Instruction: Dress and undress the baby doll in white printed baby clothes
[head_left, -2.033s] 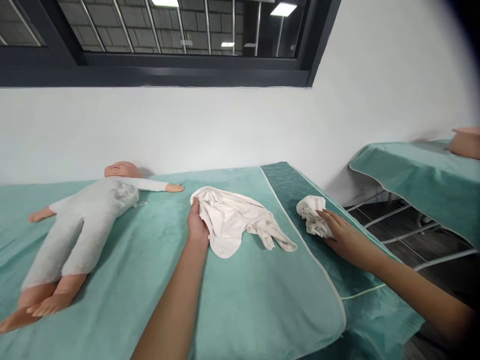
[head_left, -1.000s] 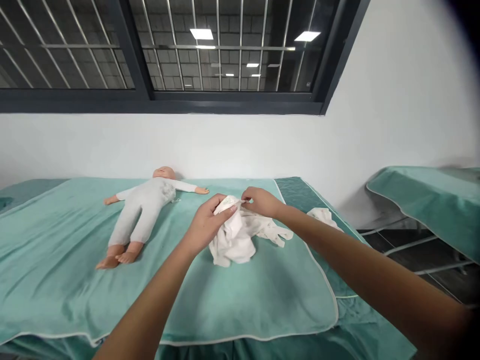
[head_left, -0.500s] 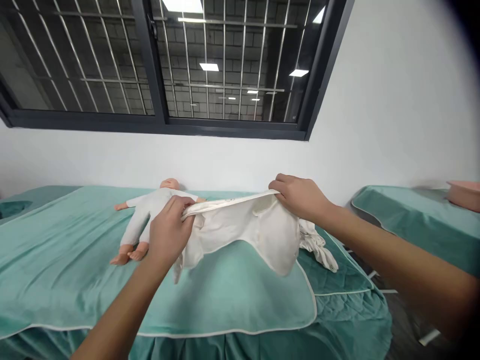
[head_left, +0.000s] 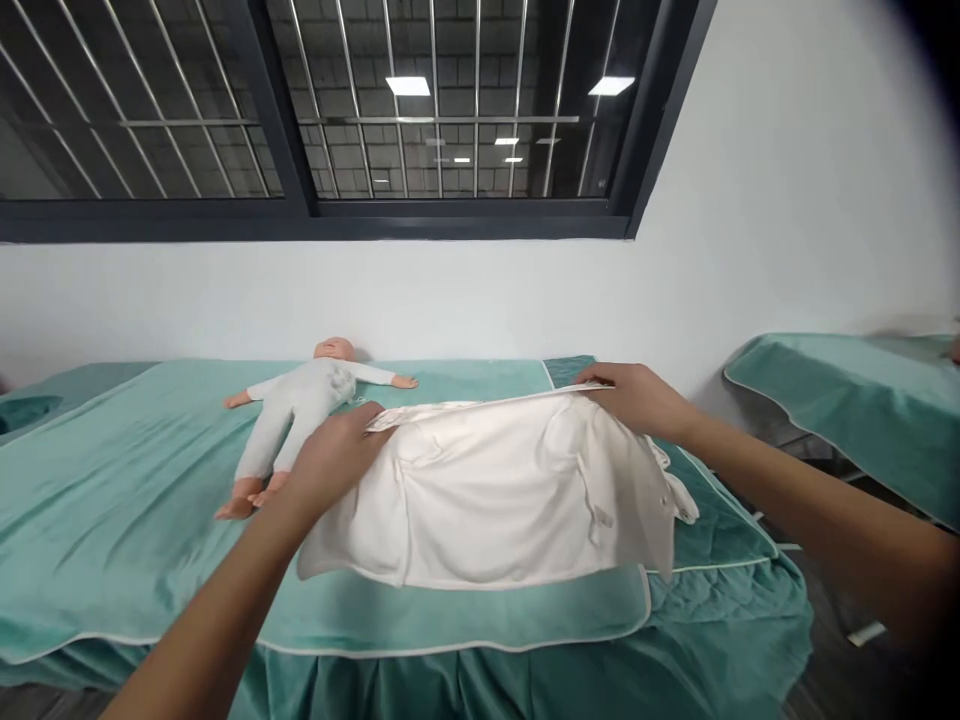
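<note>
A small white garment (head_left: 487, 490), which looks like a baby's top with snaps at its right side, hangs stretched between my two hands above the bed. My left hand (head_left: 349, 445) is closed on its upper left edge. At the upper right corner, my right hand (head_left: 630, 395) pinches the same edge. Below, the cloth spreads out toward me over the green sheet. Beyond my left hand a baby doll (head_left: 307, 395) in a white suit lies on its back, arms out. Another crumpled white cloth (head_left: 679, 495) shows partly behind the garment's right side.
The bed carries a light green sheet (head_left: 135, 480) with pale piping over a darker quilted cover (head_left: 720, 580). A second green-covered surface (head_left: 847, 400) stands to the right. Behind the bed are a white wall (head_left: 465, 300) and a barred window (head_left: 450, 150).
The garment has opened out from a bunched strip into a broad, hanging sheet. My right hand has moved slightly right, and the view has tilted down a little.
</note>
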